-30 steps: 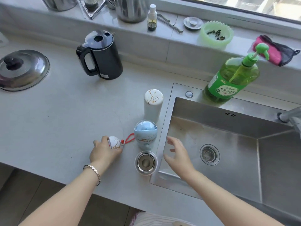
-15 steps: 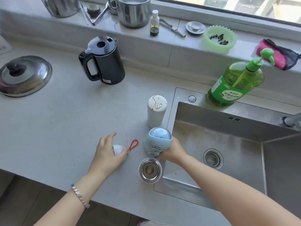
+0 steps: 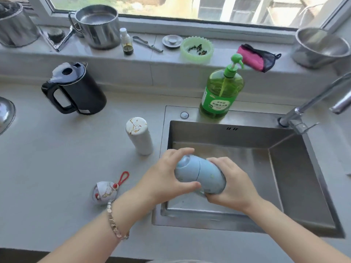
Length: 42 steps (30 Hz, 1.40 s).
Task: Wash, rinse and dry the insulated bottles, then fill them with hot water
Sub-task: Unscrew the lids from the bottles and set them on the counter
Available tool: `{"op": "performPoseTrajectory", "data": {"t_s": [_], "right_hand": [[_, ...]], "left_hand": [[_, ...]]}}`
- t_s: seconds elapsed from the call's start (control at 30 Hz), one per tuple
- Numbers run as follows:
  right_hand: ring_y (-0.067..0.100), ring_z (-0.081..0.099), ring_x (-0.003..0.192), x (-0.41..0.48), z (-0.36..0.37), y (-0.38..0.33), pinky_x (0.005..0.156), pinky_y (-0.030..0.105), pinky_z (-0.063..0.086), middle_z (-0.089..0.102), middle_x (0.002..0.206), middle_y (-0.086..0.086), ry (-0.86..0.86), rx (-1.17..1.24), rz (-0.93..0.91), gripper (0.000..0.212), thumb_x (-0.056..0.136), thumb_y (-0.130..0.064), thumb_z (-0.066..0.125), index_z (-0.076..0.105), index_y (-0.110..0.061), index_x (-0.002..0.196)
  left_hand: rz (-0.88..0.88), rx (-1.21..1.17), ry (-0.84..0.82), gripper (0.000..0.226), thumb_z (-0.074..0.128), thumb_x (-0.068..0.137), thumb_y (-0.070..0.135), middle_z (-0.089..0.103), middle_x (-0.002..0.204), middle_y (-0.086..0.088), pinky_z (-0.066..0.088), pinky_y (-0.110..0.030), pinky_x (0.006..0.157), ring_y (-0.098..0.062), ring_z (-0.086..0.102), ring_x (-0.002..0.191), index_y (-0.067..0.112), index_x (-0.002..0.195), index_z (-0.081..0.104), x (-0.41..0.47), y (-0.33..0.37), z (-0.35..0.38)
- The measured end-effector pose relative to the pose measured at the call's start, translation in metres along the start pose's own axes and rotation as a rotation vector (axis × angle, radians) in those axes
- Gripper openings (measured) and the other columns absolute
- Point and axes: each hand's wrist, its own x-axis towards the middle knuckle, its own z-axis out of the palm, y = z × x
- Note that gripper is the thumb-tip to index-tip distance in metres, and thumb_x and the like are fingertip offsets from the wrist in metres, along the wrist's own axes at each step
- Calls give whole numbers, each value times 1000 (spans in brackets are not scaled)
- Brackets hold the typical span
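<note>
**A:** How far along is the work, in your opinion?

**B:** Only at the beginning, I think. The sink (image 3: 247, 135) looks dry, I see no water at the faucet (image 3: 313, 99), and the soap bottle (image 3: 220, 92) stands on the sink's far edge. So washing, rinsing, drying and filling from the kettle (image 3: 79, 92) all remain.

**A:** Where is the blue bottle (image 3: 201, 174)?

**B:** It lies on its side in the air, over the near left corner of the sink. The white bottle (image 3: 140, 137) stands upright on the counter (image 3: 57, 158), just left of the sink. A white lid (image 3: 104, 192) with a red loop lies nearer, to the left.

**A:** And the grip?

**B:** The left hand (image 3: 161, 179) curls around the cap end, thumb below and fingers over the top. The right hand (image 3: 231, 186) wraps around the body from the near side. Both hold it closely. My guess is that the cap is being unscrewed, but the seam looks closed.
</note>
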Motion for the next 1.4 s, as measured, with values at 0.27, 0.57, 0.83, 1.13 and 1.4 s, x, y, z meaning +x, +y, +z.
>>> {"op": "performPoseTrajectory", "data": {"t_s": [0.27, 0.57, 0.83, 1.13, 1.4], "right_hand": [[18, 59, 81, -58, -1, 38, 59, 24, 50, 60, 98, -1, 90, -109, 7, 71, 44, -44, 58, 49, -28, 113], [-1, 51, 98, -94, -37, 71, 79, 27, 50, 43, 112, -33, -58, 185, 39, 76, 47, -40, 72, 39, -47, 115], [13, 58, 89, -91, -41, 74, 64, 31, 52, 58, 106, -9, 186, 21, 25, 69, 48, -34, 66, 51, -34, 114], [30, 59, 77, -87, -26, 91, 66, 31, 48, 59, 96, 8, 268, -277, -24, 83, 33, -13, 81, 51, -21, 110], [19, 51, 105, -61, -48, 102, 72, 27, 34, 46, 109, -2, -517, -598, 411, 64, 66, -42, 69, 43, -28, 123]], "left_hand": [[-405, -103, -53, 57, 68, 62, 63, 62, 90, 5, 59, -32, 65, -13, 67, 71, 24, 103, 58, 1, 29, 58], [333, 325, -405, 74, 74, 63, 20, 40, 122, 28, 40, -8, 89, 6, 45, 112, 46, 123, 39, -5, 51, 68], [-145, -70, -16, 47, 82, 52, 32, 65, 79, 15, 54, -22, 67, -1, 62, 67, 34, 92, 57, -11, 68, 94], [-521, -391, 315, 40, 81, 67, 20, 65, 90, -2, 57, -39, 69, -18, 66, 72, 21, 96, 53, -14, 56, 68], [-433, 450, 196, 59, 75, 62, 44, 46, 100, 6, 42, -29, 69, -16, 51, 88, 30, 110, 42, -21, 29, 55]]}}
